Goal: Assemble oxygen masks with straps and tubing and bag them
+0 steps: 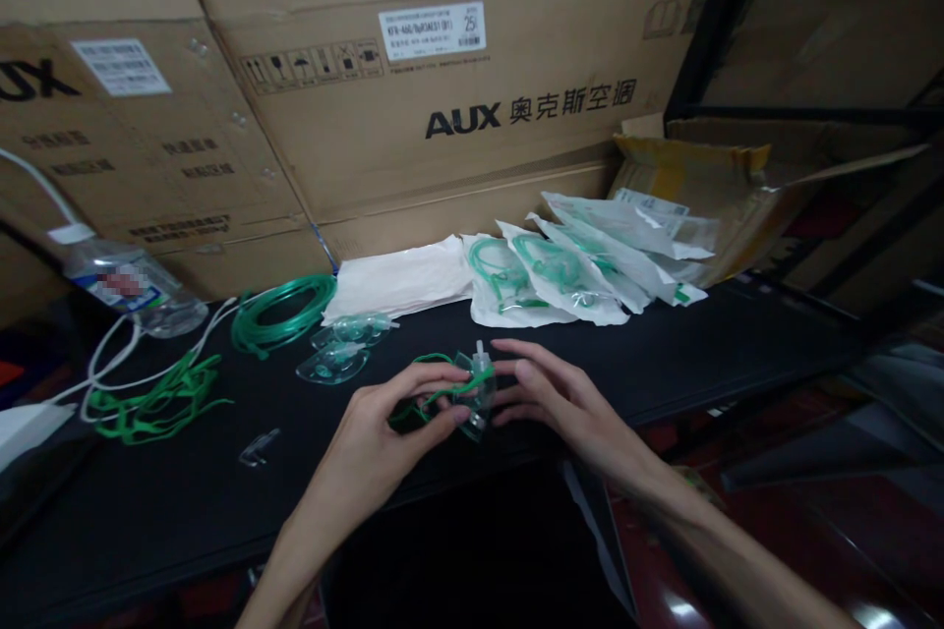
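Transparent mask (481, 403) with a green strap (476, 381) sits just below the center of the frame, raised at the near edge of a black desk (626, 364). The person's left hand (402, 408) holds it, thumb and fingers pinched narrow about the mask and strap. The right hand (564, 398) is loosely spread, its fingertips beside the mask's right side; whether they touch it cannot be told.

On the desk, left of center, lie two more clear masks (333, 364), with a coil of green tubing (249, 324) beyond them. Farther left are a tangle of green straps (162, 403) and a small clear fitting (260, 447). White sheets (402, 280) lie flat behind the masks, and a row of white-and-clear pouches (564, 280) with green contents overlaps toward the right.

A clear bottle (154, 300) leans at the left. Large brown cartons (354, 147), one marked AUX, wall off the back; an opened carton (727, 201) sits at right beside a dark frame post (715, 15). Dim light falls on a reddish, shiny floor (664, 555) at lower right.
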`<action>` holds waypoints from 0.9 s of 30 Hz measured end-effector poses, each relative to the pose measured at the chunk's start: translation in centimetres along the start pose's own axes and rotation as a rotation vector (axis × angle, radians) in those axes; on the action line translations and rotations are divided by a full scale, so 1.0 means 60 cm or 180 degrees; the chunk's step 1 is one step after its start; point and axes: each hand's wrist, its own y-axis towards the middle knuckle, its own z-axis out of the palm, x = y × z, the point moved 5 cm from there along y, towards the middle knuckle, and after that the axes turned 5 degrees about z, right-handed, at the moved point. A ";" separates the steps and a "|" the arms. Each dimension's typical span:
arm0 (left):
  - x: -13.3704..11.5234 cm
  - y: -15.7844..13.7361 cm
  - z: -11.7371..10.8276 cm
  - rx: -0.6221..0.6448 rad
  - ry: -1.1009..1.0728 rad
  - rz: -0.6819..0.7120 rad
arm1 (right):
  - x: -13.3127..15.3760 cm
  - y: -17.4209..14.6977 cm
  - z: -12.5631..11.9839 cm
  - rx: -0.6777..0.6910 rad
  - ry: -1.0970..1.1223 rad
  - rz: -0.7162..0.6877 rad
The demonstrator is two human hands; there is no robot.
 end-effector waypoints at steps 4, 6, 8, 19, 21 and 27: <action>0.001 0.000 0.009 0.0219 -0.0171 0.0058 | -0.008 0.004 0.025 0.0580 0.0557 0.0455; 0.005 -0.001 0.011 0.0195 -0.0187 0.0026 | -0.009 0.005 0.031 0.0657 0.0620 0.0488; 0.010 -0.001 0.010 0.0152 -0.0162 -0.0060 | -0.010 0.007 0.033 0.0637 0.0654 0.0498; 0.022 0.007 -0.059 0.0393 0.0900 -0.0283 | -0.005 0.016 0.005 0.0570 0.0337 0.0057; 0.021 0.022 -0.070 0.0161 0.1386 0.0036 | -0.005 0.015 0.006 0.0613 0.0351 0.0116; 0.042 0.085 -0.023 0.0675 0.1932 0.0652 | -0.004 0.012 0.005 0.0404 0.0278 0.0245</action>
